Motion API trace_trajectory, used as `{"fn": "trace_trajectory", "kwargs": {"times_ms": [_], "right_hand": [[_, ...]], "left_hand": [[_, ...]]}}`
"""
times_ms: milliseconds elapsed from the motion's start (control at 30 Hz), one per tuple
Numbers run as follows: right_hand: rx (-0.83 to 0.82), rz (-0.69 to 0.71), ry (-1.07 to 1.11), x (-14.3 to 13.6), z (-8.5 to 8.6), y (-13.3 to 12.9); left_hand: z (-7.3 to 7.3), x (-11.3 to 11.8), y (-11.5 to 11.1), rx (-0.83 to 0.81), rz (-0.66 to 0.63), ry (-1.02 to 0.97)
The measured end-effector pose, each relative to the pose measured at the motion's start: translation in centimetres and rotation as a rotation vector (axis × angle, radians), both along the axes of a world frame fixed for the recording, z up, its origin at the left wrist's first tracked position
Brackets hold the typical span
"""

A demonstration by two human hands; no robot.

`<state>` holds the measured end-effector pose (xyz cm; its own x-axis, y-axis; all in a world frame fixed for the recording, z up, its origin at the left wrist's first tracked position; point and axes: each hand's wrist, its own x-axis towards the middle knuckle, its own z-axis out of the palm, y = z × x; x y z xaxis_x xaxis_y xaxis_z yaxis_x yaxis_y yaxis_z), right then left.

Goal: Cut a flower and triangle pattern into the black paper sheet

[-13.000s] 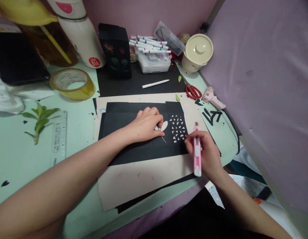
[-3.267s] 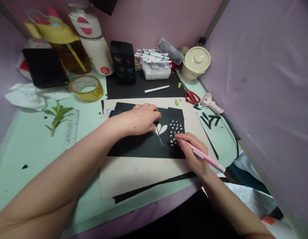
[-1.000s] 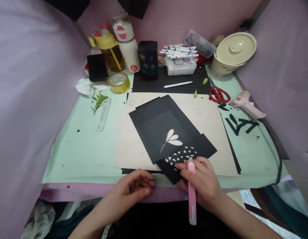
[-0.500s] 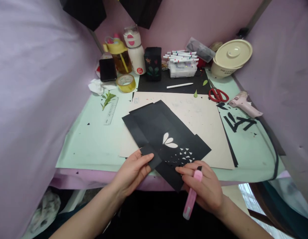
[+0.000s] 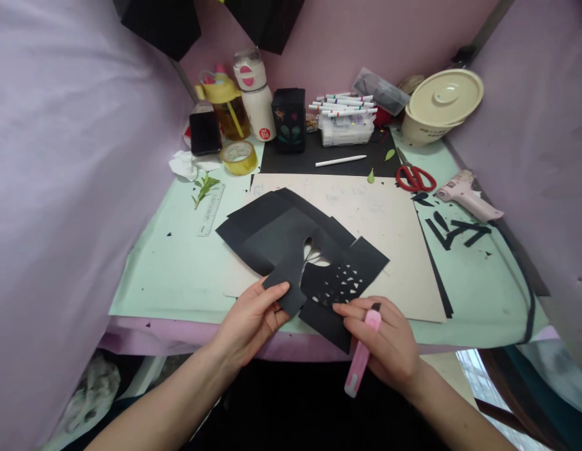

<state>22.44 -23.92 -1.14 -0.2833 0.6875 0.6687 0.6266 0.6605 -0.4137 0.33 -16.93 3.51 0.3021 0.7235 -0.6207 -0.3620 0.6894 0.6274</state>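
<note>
A sheet of black card [image 5: 267, 235] with flaps and a fold lies over the pale board, bowed up at its near side. Petal-shaped openings and several small triangular holes are cut through it. My left hand [image 5: 257, 313] pinches the near left flap between thumb and fingers. At the near right edge, my right hand [image 5: 384, 338] grips the card with its fingertips. Tucked between that same hand's fingers is a pink utility knife [image 5: 363, 357], its dark tip pointing away from me and its body slanting down.
A pale board [image 5: 408, 275] covers the middle of the green table. To the right are red-handled scissors [image 5: 415, 178], a glue gun [image 5: 469, 195] and black paper scraps [image 5: 453, 233]. A ruler [image 5: 210, 212], tape roll [image 5: 239, 158] and bottles stand left; markers [image 5: 344, 105] sit behind.
The black card has turned slightly and bowed, its far part shifting left. The fold by my left hand has lifted, and the petal openings look narrower. Both hands keep their holds.
</note>
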Motion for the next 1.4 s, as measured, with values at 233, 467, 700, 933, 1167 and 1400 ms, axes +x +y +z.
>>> {"fn": "trace_trajectory", "kwargs": {"times_ms": [233,467,700,933,1167,1400], "right_hand": [[-0.081,-0.041,-0.113,2.9,0.0,5.1],[-0.278,0.010,-0.231,5.8,0.9,7.1],[-0.443,-0.061,0.174,6.4,3.2,6.2],[-0.569,0.058,0.592,5.2,3.7,9.3],[-0.788,0.045,0.792,3.5,3.9,14.8],[-0.875,-0.006,0.718,1.4,2.8,17.7]], "left_hand": [[0.0,0.4,-1.1,-0.114,-0.234,-0.115],[3.7,-0.8,1.8,0.607,-0.968,0.308],[3.1,-1.4,11.6,1.504,-0.936,0.992],[-1.2,-0.6,12.8,1.678,-1.275,0.997],[-2.4,0.3,13.9,1.712,-1.139,1.168],[-3.3,-0.7,14.3,1.909,-0.851,1.020]]}}
